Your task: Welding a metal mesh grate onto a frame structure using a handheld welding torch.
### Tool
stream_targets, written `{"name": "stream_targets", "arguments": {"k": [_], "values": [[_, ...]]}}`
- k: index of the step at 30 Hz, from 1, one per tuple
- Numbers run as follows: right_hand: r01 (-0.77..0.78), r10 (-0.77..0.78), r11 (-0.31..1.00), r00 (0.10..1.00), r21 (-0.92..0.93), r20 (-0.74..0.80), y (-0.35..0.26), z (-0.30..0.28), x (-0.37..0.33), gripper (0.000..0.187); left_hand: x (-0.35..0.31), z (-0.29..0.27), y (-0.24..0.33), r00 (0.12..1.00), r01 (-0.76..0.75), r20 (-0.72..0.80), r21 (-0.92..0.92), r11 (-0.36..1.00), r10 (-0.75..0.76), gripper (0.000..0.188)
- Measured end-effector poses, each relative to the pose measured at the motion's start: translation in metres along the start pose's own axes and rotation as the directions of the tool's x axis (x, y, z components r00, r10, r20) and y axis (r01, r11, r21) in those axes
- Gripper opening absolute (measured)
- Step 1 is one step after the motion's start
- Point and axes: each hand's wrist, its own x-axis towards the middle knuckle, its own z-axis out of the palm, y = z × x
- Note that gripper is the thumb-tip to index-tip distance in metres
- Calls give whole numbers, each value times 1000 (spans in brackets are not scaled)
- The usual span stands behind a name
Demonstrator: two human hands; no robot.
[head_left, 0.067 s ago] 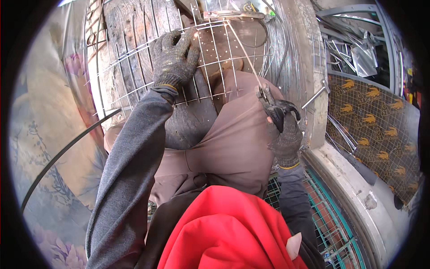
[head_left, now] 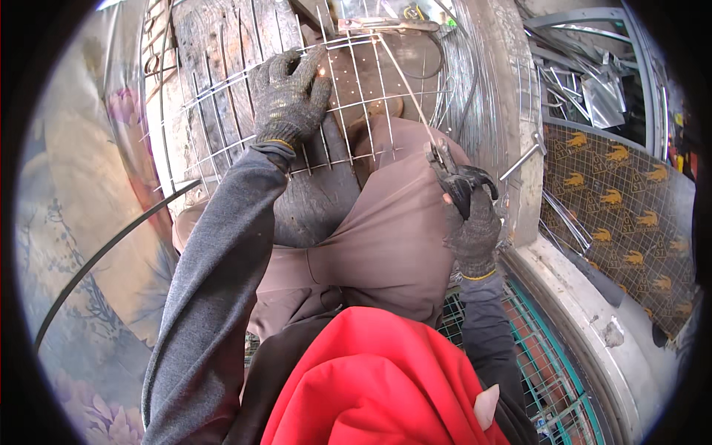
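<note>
A metal wire grid (head_left: 348, 107) of crossed rods lies in front of me, partly over a dark wooden board (head_left: 311, 208). My left hand (head_left: 291, 100), in a dark knit glove, rests on the grid with its fingers bent over the wires and its thumb apart. My right hand (head_left: 473, 222), gloved too, is closed on a dark welding electrode holder (head_left: 451, 176). From its jaws a thin welding rod (head_left: 406, 85) slants up and left to the grid's far wires. A clamp (head_left: 389, 26) sits there beside the rod's tip. Small sparks show near my left thumb.
Long loose wires (head_left: 463, 81) lie to the right of the grid. A black cable (head_left: 96, 259) curves in from the left. Farther right are scrap metal pieces (head_left: 601, 100) and a dark printed sheet (head_left: 615, 208). A green wire rack (head_left: 545, 348) is below my right arm.
The sparks near my left thumb have shifted and look fewer. Both hands, the rod and the grid stay almost where they were.
</note>
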Motion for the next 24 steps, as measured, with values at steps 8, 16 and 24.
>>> {"name": "stream_targets", "arguments": {"k": [8,16,24], "values": [[-61,62,998,997,-28,41,-1,0,-2,42,0,-3,0,1000,-22,10,46,999,22,54],[40,-37,997,998,-59,56,4,-2,3,43,1,-4,2,1000,-18,-11,36,999,19,53],[99,-90,992,990,-84,106,-8,-4,16,41,-1,-5,3,1000,13,14,47,999,-13,54]]}}
